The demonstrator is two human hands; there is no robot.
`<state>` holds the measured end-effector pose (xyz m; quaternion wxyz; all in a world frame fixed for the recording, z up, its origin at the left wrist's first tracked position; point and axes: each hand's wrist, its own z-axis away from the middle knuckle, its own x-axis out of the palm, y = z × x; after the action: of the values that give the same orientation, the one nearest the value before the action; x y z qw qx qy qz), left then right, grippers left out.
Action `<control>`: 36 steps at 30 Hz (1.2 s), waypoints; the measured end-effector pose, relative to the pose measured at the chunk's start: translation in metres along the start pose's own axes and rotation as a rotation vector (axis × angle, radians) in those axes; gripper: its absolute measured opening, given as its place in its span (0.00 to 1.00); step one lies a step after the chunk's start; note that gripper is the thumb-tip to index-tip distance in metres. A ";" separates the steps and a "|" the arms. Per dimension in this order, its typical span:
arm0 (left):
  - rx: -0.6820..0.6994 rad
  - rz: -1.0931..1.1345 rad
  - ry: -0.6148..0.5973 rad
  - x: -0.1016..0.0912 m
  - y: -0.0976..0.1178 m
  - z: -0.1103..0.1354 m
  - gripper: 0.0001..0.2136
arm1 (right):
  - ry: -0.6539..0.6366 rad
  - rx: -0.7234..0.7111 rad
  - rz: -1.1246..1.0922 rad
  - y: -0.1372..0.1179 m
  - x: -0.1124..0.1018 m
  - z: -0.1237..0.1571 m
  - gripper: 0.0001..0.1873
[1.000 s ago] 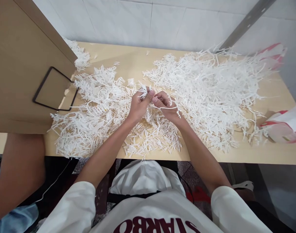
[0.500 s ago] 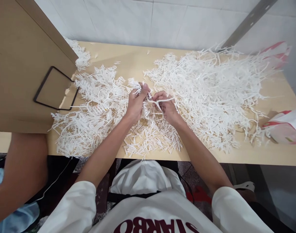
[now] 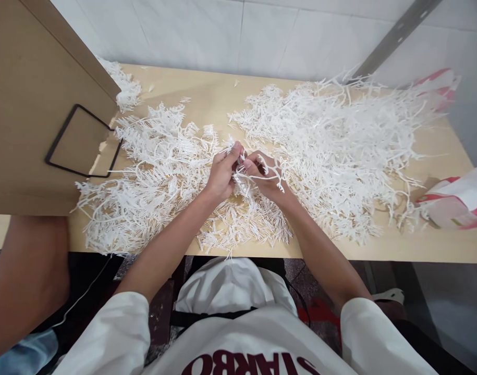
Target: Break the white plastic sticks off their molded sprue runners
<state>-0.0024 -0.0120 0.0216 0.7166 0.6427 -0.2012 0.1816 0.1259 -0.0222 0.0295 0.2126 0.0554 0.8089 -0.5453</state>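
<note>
Twig of white plastic (image 3: 272, 176) sits pinched between both hands just above the middle of the table (image 3: 418, 245), toward its front edge. The left hand (image 3: 221, 176) has thumb and fingertips closed on its prongs; the right hand (image 3: 266, 182) is curled tight around its stem. Too sharp a twist could snap the thin stem, scattering bits into the heaps (image 3: 340, 146) on either side.
</note>
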 end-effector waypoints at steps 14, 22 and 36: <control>0.230 -0.214 -0.010 0.002 0.015 0.004 0.15 | 0.708 0.120 -0.157 0.034 -0.042 -0.016 0.14; 0.530 -0.824 -0.021 -0.012 0.012 0.000 0.06 | 0.884 -0.106 0.565 0.015 -0.067 -0.010 0.18; 0.667 -1.017 -0.329 -0.009 0.012 0.004 0.10 | 0.252 0.008 -0.020 0.004 -0.016 -0.006 0.12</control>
<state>-0.0163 -0.0145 0.0271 0.4338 0.8665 0.0895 -0.2304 0.1399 -0.0126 0.0348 0.1035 0.1164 0.8275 -0.5394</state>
